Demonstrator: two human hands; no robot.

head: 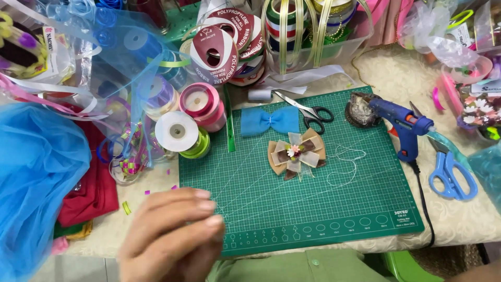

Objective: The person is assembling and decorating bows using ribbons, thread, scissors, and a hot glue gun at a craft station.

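Observation:
My left hand [175, 235] hovers, blurred, over the near left corner of the green cutting mat [334, 209]. Its back faces me and its fingers lie together, pointing right; whatever is under them is hidden. Mid-mat lies a brown and beige ribbon bow [296, 152] with a small flower at its centre. A blue tulle bow [270, 120] sits just behind it. Loose white thread [347, 156] curls to the right of the brown bow. My right hand is out of view.
Black scissors [312, 113] lie at the mat's far edge. A blue glue gun [404, 127] and blue scissors [451, 172] are at the right. Ribbon spools [177, 130] crowd the left and back. Blue tulle [36, 177] bulges at far left over red cloth [96, 188].

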